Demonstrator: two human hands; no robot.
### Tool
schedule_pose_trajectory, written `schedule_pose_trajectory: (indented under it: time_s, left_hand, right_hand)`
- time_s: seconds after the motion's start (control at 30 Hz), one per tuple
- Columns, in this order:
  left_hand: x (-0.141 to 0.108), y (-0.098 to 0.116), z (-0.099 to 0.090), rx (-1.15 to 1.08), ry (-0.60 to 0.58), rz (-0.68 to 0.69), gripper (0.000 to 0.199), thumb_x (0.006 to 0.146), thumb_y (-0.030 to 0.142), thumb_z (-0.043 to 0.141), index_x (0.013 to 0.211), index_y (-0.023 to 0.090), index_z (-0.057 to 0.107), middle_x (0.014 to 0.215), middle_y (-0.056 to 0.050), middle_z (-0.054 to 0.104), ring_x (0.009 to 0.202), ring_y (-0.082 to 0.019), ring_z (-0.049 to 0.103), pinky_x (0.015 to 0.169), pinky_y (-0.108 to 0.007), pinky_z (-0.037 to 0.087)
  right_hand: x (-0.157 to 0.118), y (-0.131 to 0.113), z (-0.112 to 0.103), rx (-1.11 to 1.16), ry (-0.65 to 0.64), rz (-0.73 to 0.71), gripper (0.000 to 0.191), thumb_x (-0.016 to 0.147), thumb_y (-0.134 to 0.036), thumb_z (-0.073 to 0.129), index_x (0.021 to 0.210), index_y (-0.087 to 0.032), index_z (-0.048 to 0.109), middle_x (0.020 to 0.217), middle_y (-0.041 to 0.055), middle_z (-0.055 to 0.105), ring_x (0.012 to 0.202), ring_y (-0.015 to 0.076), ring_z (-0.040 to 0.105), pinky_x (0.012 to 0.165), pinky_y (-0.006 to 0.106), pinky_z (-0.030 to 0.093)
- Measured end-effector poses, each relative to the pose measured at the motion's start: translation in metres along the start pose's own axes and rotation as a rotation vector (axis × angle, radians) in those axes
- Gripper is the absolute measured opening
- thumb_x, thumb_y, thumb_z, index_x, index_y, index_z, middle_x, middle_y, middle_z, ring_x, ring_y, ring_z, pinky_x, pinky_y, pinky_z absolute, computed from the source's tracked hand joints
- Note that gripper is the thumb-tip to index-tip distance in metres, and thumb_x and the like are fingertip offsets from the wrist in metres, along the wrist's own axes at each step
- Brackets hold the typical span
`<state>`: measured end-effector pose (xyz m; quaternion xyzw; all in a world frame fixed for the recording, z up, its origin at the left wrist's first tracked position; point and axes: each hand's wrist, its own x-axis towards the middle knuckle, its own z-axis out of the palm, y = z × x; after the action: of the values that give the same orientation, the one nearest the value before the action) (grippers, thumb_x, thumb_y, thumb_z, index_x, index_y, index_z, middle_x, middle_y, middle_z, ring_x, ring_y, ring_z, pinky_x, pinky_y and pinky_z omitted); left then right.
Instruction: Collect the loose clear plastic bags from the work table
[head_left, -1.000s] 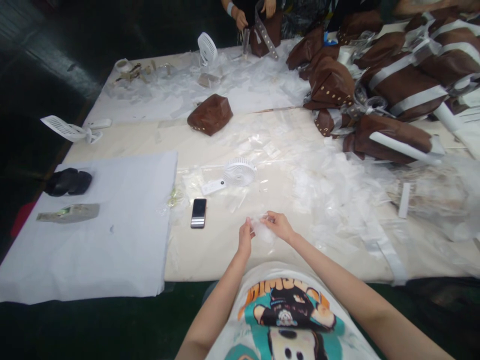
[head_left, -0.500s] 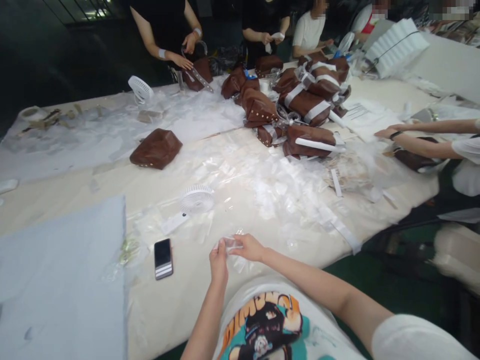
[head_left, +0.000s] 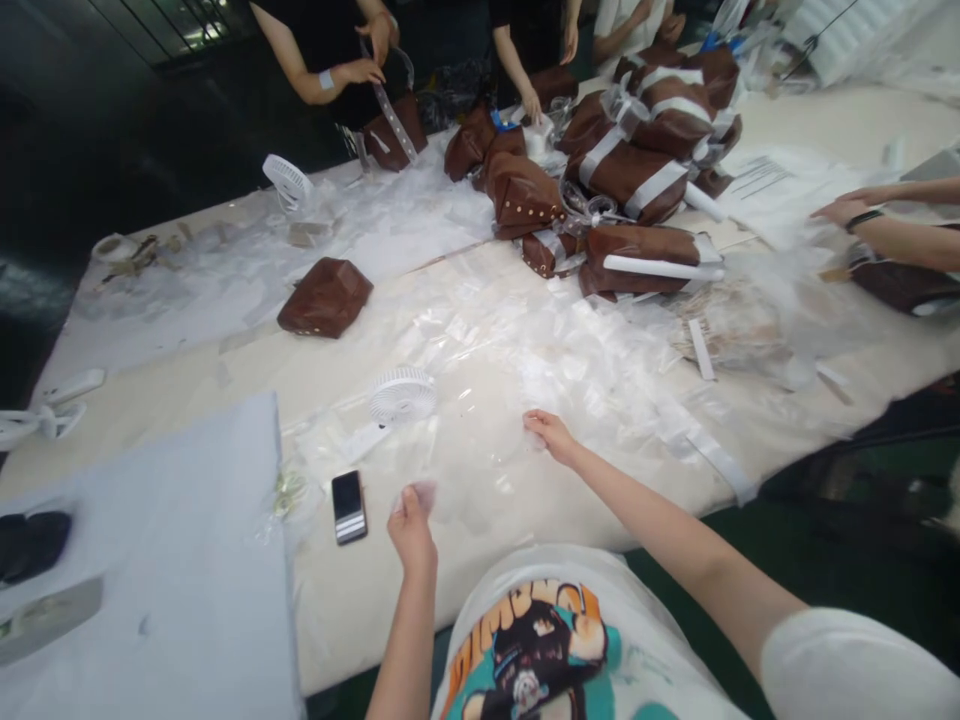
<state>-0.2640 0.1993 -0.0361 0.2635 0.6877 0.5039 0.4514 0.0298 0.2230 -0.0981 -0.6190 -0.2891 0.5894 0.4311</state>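
Note:
My left hand (head_left: 411, 530) is closed on a small clear plastic piece (head_left: 424, 494) above the near table edge, right of a phone (head_left: 349, 507). Farther right and forward, my right hand (head_left: 551, 436) has its fingers pinched together at the near side of a heap of clear plastic wrappings (head_left: 592, 350). A bit of clear plastic seems to show under its fingertips, too small to make out. A white fan (head_left: 403, 394) lies on the table beyond my hands.
Brown bags (head_left: 630, 180) are piled at the back; a single brown bag (head_left: 325, 298) sits left of centre. A pale blue sheet (head_left: 187, 540) covers the near left. Other people's hands work at the far side and at the right, near a dark brown bag (head_left: 900, 270).
My hands have moved apart, the right one forward and to the right, the left one slightly left. The view has shifted. Across the table, a person's hand now reaches down beside the bags.

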Motion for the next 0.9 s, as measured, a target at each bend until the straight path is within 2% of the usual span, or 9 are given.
schedule_pose_trajectory:
  time_s: [0.17,0.27,0.4,0.53,0.6,0.67,0.73,0.8,0.9]
  left_hand:
    - [-0.023,-0.021,0.030,0.120,-0.162,-0.079,0.048,0.074,0.056,0.074,0.077,0.008,0.074,0.073,-0.011,0.075,0.072,-0.023,0.072,0.078,-0.037,0.058]
    - [-0.035,-0.025,0.059,0.105,-0.275,-0.112,0.044,0.072,0.052,0.077,0.080,0.009,0.076,0.078,-0.011,0.076,0.074,-0.023,0.071,0.076,-0.035,0.057]
    - [-0.045,-0.021,0.084,-0.013,-0.349,-0.213,0.049,0.076,0.056,0.072,0.100,0.013,0.074,0.097,-0.010,0.077,0.090,-0.021,0.072,0.081,-0.031,0.056]
    - [-0.055,-0.012,0.085,-0.236,-0.393,-0.376,0.073,0.082,0.078,0.050,0.110,0.015,0.072,0.111,-0.015,0.075,0.107,-0.026,0.070,0.089,-0.035,0.057]
    - [-0.061,-0.011,0.080,-0.291,-0.469,-0.367,0.076,0.079,0.081,0.053,0.113,0.016,0.071,0.119,-0.016,0.073,0.115,-0.028,0.067,0.094,-0.036,0.055]
    - [-0.067,-0.013,0.076,-0.274,-0.530,-0.356,0.064,0.078,0.068,0.068,0.113,0.016,0.071,0.120,-0.014,0.072,0.118,-0.027,0.066,0.099,-0.035,0.054]
    - [-0.069,-0.016,0.075,-0.213,-0.505,-0.376,0.042,0.082,0.045,0.075,0.110,0.015,0.072,0.115,-0.012,0.074,0.112,-0.024,0.068,0.101,-0.034,0.053]
    - [-0.066,-0.017,0.074,-0.158,-0.415,-0.466,0.022,0.090,0.029,0.068,0.104,0.013,0.073,0.104,-0.010,0.077,0.100,-0.020,0.072,0.099,-0.034,0.055]
    - [-0.054,-0.009,0.067,-0.204,-0.320,-0.595,0.024,0.098,0.023,0.052,0.100,0.013,0.074,0.098,-0.009,0.078,0.090,-0.018,0.074,0.091,-0.033,0.060]
  right_hand:
    - [-0.017,-0.028,0.019,0.362,-0.316,0.059,0.053,0.070,-0.056,0.078,0.108,-0.024,0.061,0.086,0.0011,0.070,0.052,0.0082,0.050,0.044,0.018,0.034]
    - [-0.029,-0.029,0.038,0.377,-0.451,0.055,0.059,0.068,-0.048,0.084,0.119,-0.024,0.064,0.094,0.0027,0.075,0.059,0.0104,0.059,0.051,0.020,0.043]
    - [-0.028,-0.013,0.057,0.215,-0.424,-0.048,0.068,0.068,-0.042,0.084,0.130,-0.025,0.063,0.105,0.0045,0.076,0.074,0.0160,0.067,0.057,0.022,0.048]
    - [-0.028,0.002,0.063,0.068,-0.253,-0.102,0.060,0.077,-0.037,0.076,0.135,-0.028,0.061,0.107,0.0035,0.075,0.070,0.0164,0.065,0.050,0.022,0.046]
    - [-0.031,0.006,0.064,0.073,-0.219,-0.131,0.053,0.081,-0.034,0.072,0.132,-0.028,0.063,0.104,0.0030,0.076,0.076,0.0181,0.067,0.056,0.025,0.050]
    - [-0.037,0.007,0.066,0.097,-0.215,-0.168,0.047,0.083,-0.032,0.069,0.130,-0.026,0.064,0.102,0.0033,0.076,0.084,0.0195,0.069,0.065,0.027,0.053]
    - [-0.046,0.006,0.068,0.120,-0.241,-0.198,0.048,0.084,-0.033,0.068,0.131,-0.025,0.062,0.104,0.0039,0.076,0.089,0.0196,0.069,0.068,0.027,0.054]
    - [-0.058,0.003,0.068,0.138,-0.316,-0.217,0.057,0.083,-0.036,0.071,0.137,-0.026,0.057,0.114,0.0048,0.074,0.082,0.0173,0.068,0.062,0.025,0.053]
    - [-0.077,0.007,0.053,0.189,-0.445,-0.223,0.069,0.081,-0.041,0.075,0.144,-0.030,0.049,0.132,0.0064,0.066,0.065,0.0116,0.063,0.055,0.024,0.052]
